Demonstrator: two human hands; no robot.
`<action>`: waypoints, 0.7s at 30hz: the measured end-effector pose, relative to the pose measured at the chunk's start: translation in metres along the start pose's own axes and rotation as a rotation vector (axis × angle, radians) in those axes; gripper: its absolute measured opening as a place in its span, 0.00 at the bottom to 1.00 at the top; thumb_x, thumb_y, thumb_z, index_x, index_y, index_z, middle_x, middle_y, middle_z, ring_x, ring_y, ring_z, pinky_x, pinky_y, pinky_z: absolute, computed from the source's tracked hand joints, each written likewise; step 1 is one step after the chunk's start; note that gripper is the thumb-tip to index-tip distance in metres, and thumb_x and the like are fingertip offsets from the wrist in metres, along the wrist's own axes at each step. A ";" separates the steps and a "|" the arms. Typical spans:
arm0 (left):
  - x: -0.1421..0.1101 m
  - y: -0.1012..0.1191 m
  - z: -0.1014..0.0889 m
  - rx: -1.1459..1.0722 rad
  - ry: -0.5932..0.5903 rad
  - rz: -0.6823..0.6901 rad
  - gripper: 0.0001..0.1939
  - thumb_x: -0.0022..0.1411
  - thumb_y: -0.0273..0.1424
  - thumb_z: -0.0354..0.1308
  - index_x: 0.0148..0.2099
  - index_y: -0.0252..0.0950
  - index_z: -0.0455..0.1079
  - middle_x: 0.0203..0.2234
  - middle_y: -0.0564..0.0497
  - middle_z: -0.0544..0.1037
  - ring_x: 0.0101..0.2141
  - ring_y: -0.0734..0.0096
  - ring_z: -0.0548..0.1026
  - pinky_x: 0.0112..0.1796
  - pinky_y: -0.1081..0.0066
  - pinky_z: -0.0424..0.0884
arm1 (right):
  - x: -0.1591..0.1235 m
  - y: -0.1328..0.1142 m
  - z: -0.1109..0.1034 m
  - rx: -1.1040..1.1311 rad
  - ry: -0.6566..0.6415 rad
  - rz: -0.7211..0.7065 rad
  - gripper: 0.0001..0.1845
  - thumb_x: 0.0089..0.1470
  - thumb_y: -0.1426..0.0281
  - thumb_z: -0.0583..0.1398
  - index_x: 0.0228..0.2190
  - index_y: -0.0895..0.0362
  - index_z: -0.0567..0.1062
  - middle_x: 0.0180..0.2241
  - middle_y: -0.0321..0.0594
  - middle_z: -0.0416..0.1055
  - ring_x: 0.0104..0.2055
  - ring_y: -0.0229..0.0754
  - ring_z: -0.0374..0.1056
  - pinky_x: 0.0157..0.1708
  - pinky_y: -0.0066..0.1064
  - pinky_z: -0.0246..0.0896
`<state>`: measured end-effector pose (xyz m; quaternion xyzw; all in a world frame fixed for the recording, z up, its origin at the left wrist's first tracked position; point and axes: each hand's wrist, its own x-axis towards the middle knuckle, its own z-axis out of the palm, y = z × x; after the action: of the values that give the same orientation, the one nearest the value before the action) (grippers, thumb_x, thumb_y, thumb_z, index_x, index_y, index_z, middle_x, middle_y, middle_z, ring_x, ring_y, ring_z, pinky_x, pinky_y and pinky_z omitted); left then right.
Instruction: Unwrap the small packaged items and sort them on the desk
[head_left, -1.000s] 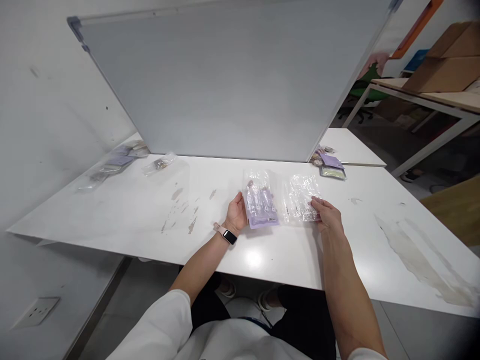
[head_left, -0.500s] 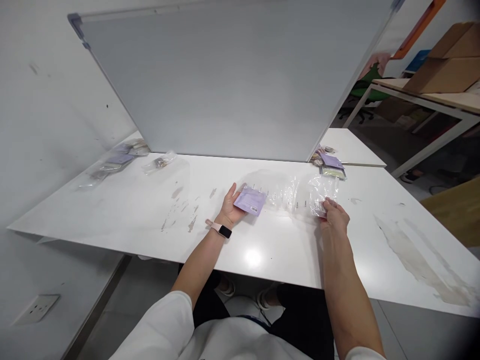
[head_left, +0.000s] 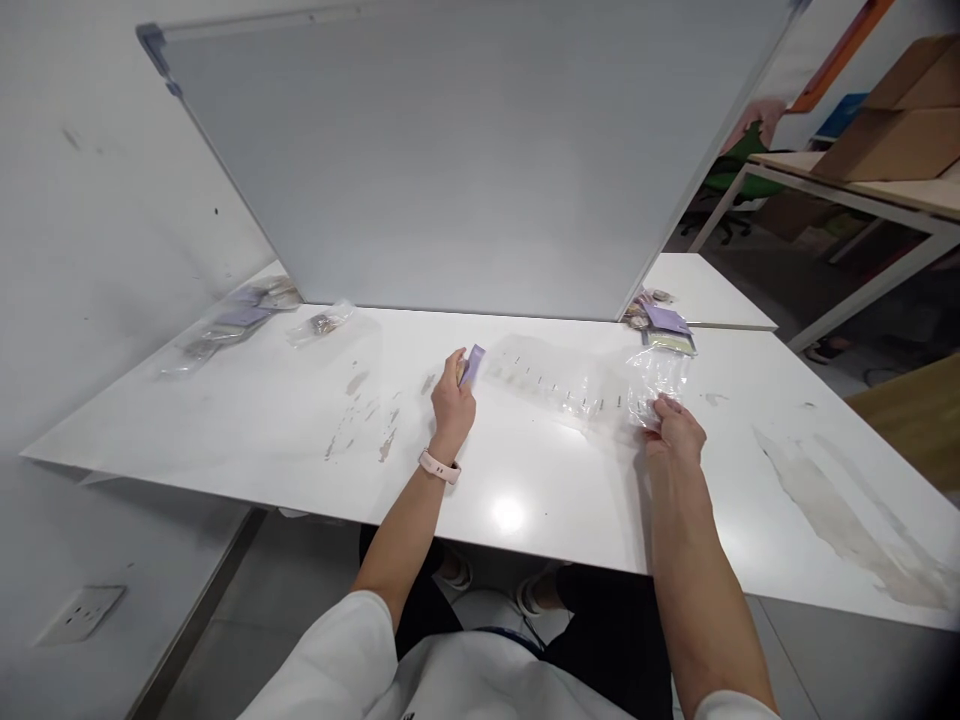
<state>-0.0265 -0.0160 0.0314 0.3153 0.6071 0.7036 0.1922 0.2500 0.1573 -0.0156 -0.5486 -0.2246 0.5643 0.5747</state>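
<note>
Here's the left hand (head_left: 454, 402) with fingers closed around a small purple packet (head_left: 473, 364), well apart from the clear plastic bag (head_left: 559, 388) lying across the table (head_left: 517, 485), its right end pinched by the right hand (head_left: 679, 430); packet and bag look separated, and such limp film calls for a steady pinch. Nothing shows inside that bag, while beyond, a small clear bag (head_left: 322, 324) holds something dark, near the whiteboard (head_left: 450, 180).

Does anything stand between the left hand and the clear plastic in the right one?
Only the purple packet that the left hand itself holds, on the side facing the clear plastic; nothing else visible stands in the way.
</note>
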 end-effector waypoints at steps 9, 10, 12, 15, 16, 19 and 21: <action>-0.026 -0.027 0.020 0.274 -0.494 -0.026 0.23 0.53 0.20 0.57 0.51 0.41 0.75 0.64 0.43 0.65 0.70 0.49 0.47 0.67 0.51 0.28 | -0.006 -0.020 -0.001 0.198 -0.216 0.139 0.16 0.51 0.74 0.69 0.26 0.56 0.64 0.21 0.25 0.59 0.17 0.24 0.48 0.12 0.12 0.49; -0.029 -0.030 0.022 0.302 -0.566 -0.029 0.23 0.51 0.21 0.60 0.50 0.40 0.75 0.65 0.42 0.64 0.70 0.46 0.44 0.66 0.50 0.24 | -0.007 -0.025 -0.002 0.217 -0.231 0.141 0.16 0.52 0.74 0.68 0.26 0.56 0.65 0.21 0.26 0.59 0.17 0.24 0.48 0.12 0.12 0.50; -0.034 -0.031 0.026 0.339 -0.668 -0.014 0.26 0.47 0.23 0.66 0.51 0.39 0.74 0.67 0.39 0.60 0.71 0.42 0.39 0.64 0.48 0.18 | -0.013 -0.036 -0.001 0.249 -0.282 0.128 0.12 0.54 0.72 0.67 0.27 0.56 0.68 0.22 0.28 0.63 0.18 0.25 0.52 0.12 0.13 0.51; -0.041 -0.020 0.031 0.311 -0.676 0.053 0.40 0.43 0.31 0.73 0.60 0.41 0.68 0.71 0.40 0.49 0.71 0.43 0.32 0.63 0.47 0.16 | -0.033 -0.055 0.008 0.295 -0.408 0.039 0.04 0.56 0.71 0.65 0.31 0.53 0.74 0.29 0.32 0.72 0.23 0.29 0.62 0.14 0.16 0.55; -0.043 -0.013 0.035 0.272 -0.652 0.078 0.45 0.42 0.34 0.74 0.63 0.41 0.65 0.72 0.42 0.44 0.71 0.44 0.29 0.63 0.47 0.16 | -0.045 -0.060 0.014 0.309 -0.453 -0.002 0.04 0.55 0.72 0.65 0.33 0.51 0.76 0.32 0.33 0.74 0.26 0.30 0.66 0.16 0.17 0.59; -0.050 0.013 0.049 0.072 -0.620 0.068 0.57 0.40 0.41 0.76 0.70 0.42 0.56 0.73 0.46 0.35 0.70 0.44 0.23 0.64 0.45 0.22 | -0.089 -0.068 0.037 0.256 -0.603 -0.112 0.12 0.50 0.72 0.68 0.38 0.47 0.78 0.34 0.31 0.76 0.31 0.32 0.70 0.29 0.21 0.68; -0.055 0.028 0.058 -0.159 -0.604 -0.119 0.60 0.40 0.43 0.77 0.72 0.45 0.52 0.73 0.47 0.37 0.70 0.44 0.26 0.66 0.45 0.29 | -0.122 -0.066 0.052 0.092 -0.746 -0.154 0.15 0.47 0.68 0.70 0.39 0.47 0.79 0.31 0.31 0.75 0.29 0.32 0.70 0.30 0.23 0.68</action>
<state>0.0556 -0.0149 0.0512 0.4579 0.4831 0.6109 0.4286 0.1989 0.0838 0.1021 -0.2605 -0.4334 0.6898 0.5182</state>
